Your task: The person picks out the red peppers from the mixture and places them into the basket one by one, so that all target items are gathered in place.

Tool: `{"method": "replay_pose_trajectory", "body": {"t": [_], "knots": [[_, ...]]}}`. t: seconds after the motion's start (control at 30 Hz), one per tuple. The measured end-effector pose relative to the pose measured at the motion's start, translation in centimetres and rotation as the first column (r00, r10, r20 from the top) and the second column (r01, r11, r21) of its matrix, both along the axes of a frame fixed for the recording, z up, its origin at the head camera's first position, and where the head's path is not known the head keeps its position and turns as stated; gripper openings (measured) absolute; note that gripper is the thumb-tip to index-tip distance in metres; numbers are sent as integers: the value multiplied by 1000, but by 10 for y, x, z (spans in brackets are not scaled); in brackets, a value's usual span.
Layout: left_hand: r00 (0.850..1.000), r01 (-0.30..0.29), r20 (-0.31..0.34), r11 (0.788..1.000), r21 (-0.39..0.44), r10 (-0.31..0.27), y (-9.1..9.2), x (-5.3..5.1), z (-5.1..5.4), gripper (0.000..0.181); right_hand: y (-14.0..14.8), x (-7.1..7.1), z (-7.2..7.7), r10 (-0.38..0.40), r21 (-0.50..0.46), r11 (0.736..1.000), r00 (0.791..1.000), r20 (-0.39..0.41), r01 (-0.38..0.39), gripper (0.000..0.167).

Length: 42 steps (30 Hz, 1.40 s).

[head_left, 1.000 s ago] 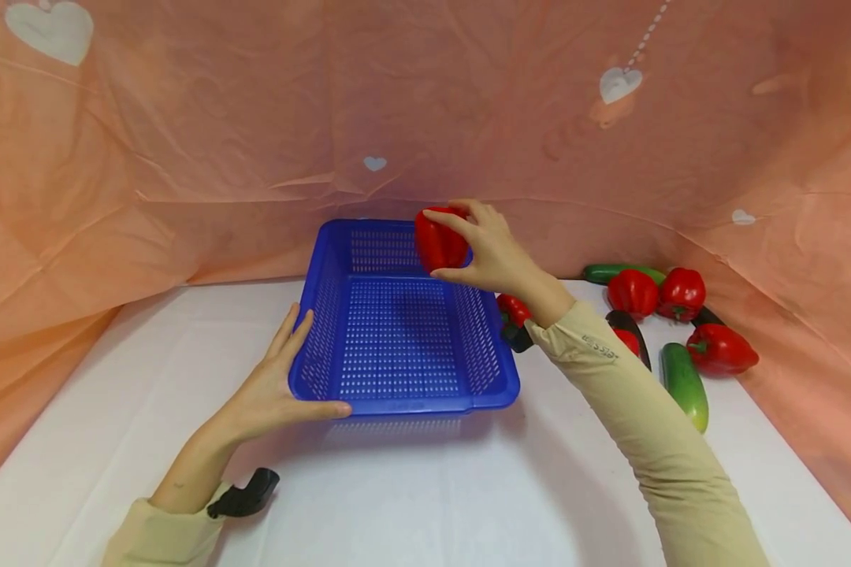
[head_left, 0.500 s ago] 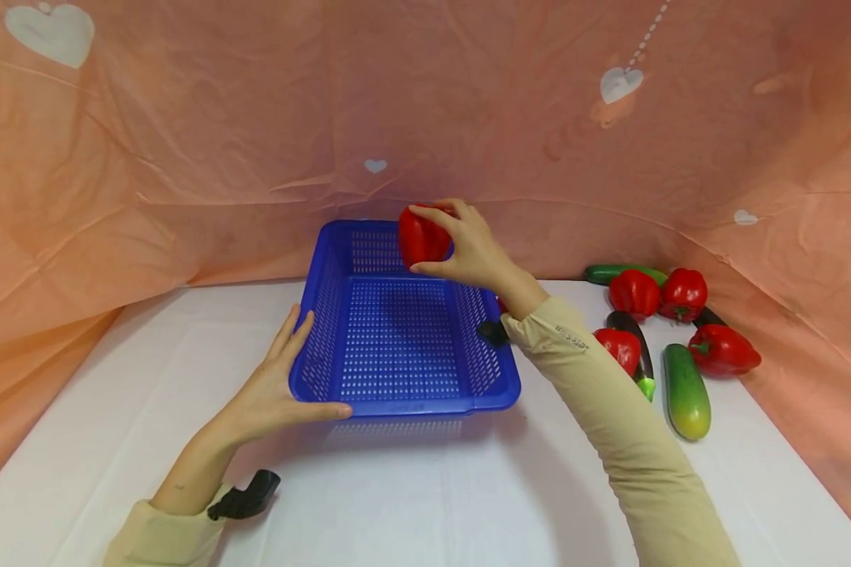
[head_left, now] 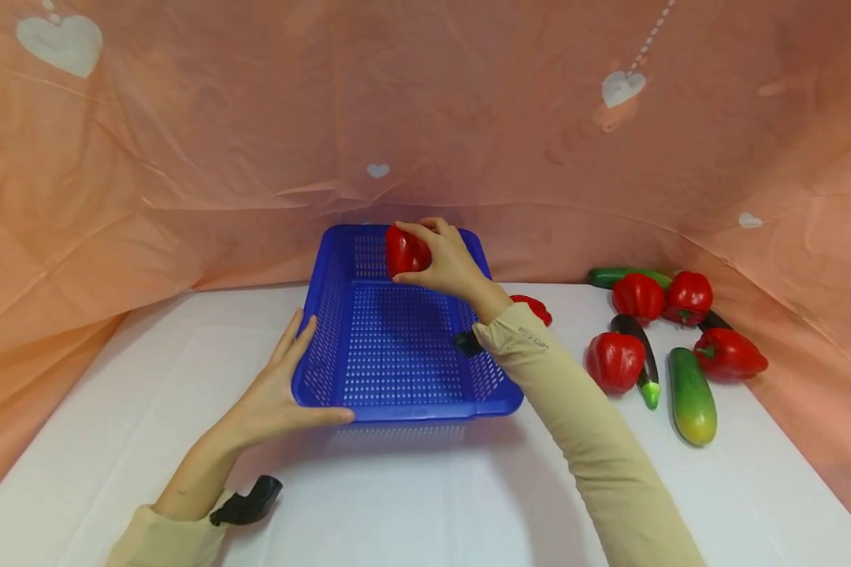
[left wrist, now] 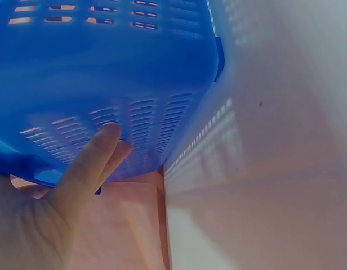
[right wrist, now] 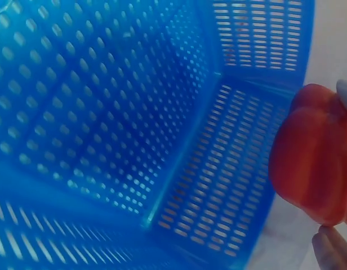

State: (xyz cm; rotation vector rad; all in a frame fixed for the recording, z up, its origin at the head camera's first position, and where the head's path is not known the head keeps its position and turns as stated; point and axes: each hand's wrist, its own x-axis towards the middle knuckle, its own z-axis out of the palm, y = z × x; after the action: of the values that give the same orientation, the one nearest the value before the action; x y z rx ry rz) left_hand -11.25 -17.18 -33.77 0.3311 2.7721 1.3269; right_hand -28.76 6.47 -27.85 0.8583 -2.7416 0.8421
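A blue plastic basket (head_left: 403,411) with slotted walls stands on the white table, with nothing lying inside it. My right hand (head_left: 448,264) pinches a red bell pepper (head_left: 406,252) between thumb and fingers, above the far part of the basket. In the right wrist view the pepper (right wrist: 311,157) hangs beside the slotted wall, with only fingertips (right wrist: 331,250) showing. My left hand (head_left: 273,402) lies against the basket's near left corner, thumb along the front rim and fingers on the left side. The left wrist view shows its fingers (left wrist: 94,160) straight against the outer wall.
Right of the basket, a red pepper (head_left: 532,309) lies partly behind my right sleeve. Farther right are several red peppers (head_left: 615,362), a dark eggplant (head_left: 638,354), a green cucumber-like vegetable (head_left: 693,398) and another green one (head_left: 627,276) at the back. A peach curtain hangs behind.
My right hand has carried the red pepper leftward over the basket and a little lower. The sleeve has uncovered more of the vegetables on the right. My left hand keeps its place.
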Motion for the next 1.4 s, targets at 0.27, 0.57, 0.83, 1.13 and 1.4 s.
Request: {"method": "replay_pose_trajectory", "body": {"t": [0.27,0.57,0.83,1.13,1.4], "knots": [[1000,2,-15,1000,-2,-2,0,2,-2,127,-13,-6,-21,-1,17,1000,1000,7,1,77],[1000,-7,-4,1000,4,7,0,2,-2,127,-24,-8,-30,-21,93,995,1000,-2,21,76],[1000,-18,-8,1000,0,18,-3,7,0,127,-40,-8,-34,-9,175,985,1000,9,7,78],[1000,3,-9,1000,-1,-3,-1,5,1,126,-45,-11,-43,-27,218,976,999,40,17,79],[999,26,-20,1000,2,-26,3,2,0,126,-44,-11,-49,-15,289,957,999,31,6,80]]}}
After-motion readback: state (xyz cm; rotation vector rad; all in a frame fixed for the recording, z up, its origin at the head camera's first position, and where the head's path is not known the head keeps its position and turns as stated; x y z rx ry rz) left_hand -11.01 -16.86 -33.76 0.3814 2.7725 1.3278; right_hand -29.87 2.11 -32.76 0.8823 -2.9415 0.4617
